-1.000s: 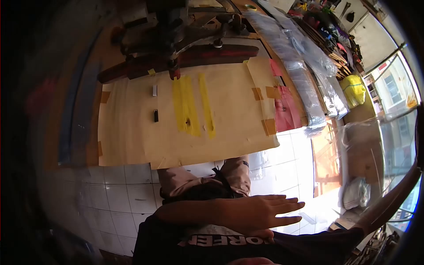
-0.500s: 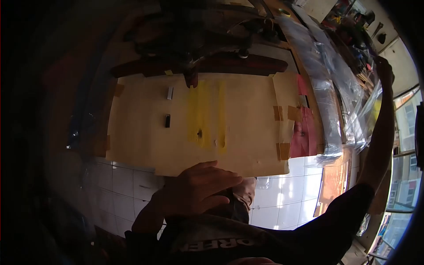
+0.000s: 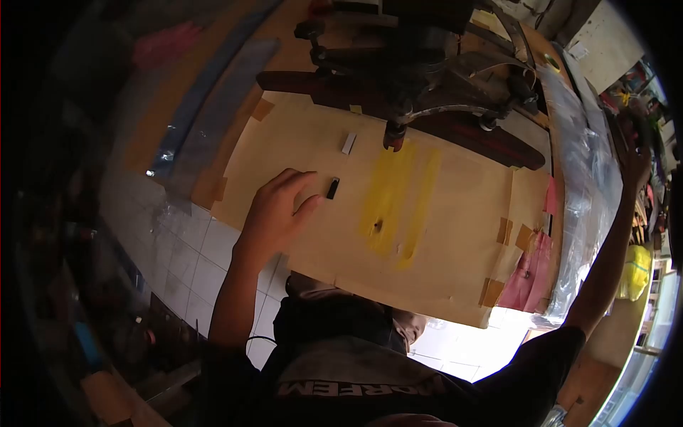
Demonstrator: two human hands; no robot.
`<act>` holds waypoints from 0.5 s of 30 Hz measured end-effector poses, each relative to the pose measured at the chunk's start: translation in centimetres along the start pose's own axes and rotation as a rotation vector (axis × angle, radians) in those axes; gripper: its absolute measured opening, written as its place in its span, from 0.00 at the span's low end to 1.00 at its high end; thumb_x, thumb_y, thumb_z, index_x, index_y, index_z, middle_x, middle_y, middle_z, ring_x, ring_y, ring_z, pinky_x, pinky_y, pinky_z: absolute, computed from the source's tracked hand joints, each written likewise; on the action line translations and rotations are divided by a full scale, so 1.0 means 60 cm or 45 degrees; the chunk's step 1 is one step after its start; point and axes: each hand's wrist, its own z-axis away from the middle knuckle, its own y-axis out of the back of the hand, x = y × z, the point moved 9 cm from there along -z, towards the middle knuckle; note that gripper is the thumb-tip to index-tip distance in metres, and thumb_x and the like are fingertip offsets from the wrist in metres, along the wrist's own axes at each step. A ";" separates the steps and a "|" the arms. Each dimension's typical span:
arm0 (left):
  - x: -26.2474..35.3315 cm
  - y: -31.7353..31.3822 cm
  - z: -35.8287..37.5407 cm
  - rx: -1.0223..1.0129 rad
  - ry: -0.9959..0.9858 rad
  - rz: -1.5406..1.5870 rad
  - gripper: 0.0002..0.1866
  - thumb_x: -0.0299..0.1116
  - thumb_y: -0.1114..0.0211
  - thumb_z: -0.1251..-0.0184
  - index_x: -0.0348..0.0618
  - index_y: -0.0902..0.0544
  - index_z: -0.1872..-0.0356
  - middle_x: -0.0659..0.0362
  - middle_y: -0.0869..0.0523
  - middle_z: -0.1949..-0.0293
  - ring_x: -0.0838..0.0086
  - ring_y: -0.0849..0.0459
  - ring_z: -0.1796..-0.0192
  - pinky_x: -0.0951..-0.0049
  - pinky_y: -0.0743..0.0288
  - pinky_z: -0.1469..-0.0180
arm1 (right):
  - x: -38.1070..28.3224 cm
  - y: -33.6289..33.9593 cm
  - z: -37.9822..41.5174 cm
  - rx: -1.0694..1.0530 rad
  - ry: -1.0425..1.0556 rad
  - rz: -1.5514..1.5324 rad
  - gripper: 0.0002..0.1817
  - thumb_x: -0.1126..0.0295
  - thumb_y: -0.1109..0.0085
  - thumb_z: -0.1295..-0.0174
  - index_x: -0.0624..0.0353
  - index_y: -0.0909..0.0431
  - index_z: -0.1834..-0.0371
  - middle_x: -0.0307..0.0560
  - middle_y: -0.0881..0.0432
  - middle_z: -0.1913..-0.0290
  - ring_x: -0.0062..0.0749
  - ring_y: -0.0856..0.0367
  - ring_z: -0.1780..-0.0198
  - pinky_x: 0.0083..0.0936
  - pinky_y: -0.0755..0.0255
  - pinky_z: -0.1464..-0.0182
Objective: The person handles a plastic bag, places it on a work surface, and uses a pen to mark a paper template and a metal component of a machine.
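Beside left hand (image 3: 274,213), small black block (image 3: 332,188)

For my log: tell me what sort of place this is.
Likely a small workshop or packaging shop: a bench-mounted machine stands over a paper-covered worktable, clear plastic bags lie stacked alongside, and the left hand rests on the paper.

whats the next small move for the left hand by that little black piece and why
Probably slide the left hand slightly right and pinch the small black piece: the fingers lie flat and open on the paper-covered table, the thumb tip just short of it. The right hand is stretched to the plastic bags.
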 end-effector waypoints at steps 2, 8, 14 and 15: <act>-0.007 -0.016 -0.012 -0.065 0.014 -0.012 0.18 0.33 0.31 0.35 0.32 0.18 0.48 0.50 0.15 0.57 0.56 0.14 0.55 0.62 0.21 0.49 | -0.066 0.096 0.053 0.408 0.206 -0.054 0.19 0.61 0.37 0.34 0.62 0.17 0.46 0.53 0.13 0.47 0.38 0.14 0.46 0.31 0.24 0.42; 0.002 -0.066 -0.050 -0.052 -0.030 -0.188 0.12 0.35 0.29 0.40 0.36 0.16 0.63 0.51 0.15 0.66 0.56 0.14 0.65 0.60 0.20 0.58 | -0.524 0.232 0.291 -0.029 0.539 -0.664 0.09 0.84 0.44 0.34 0.67 0.19 0.54 0.49 0.15 0.54 0.35 0.15 0.55 0.29 0.22 0.49; -0.003 -0.087 -0.049 -0.003 0.052 -0.396 0.09 0.31 0.34 0.39 0.33 0.17 0.70 0.44 0.16 0.67 0.50 0.13 0.63 0.55 0.18 0.58 | -0.821 0.164 0.517 -1.025 0.826 -1.162 0.10 0.76 0.35 0.42 0.59 0.16 0.57 0.50 0.15 0.68 0.45 0.15 0.69 0.35 0.22 0.64; -0.002 -0.087 -0.048 0.012 0.033 -0.358 0.09 0.30 0.35 0.39 0.32 0.17 0.70 0.44 0.16 0.68 0.49 0.13 0.64 0.54 0.18 0.58 | -0.844 0.140 0.531 -1.037 0.750 -1.242 0.10 0.76 0.35 0.41 0.60 0.17 0.56 0.51 0.16 0.67 0.46 0.15 0.67 0.37 0.21 0.63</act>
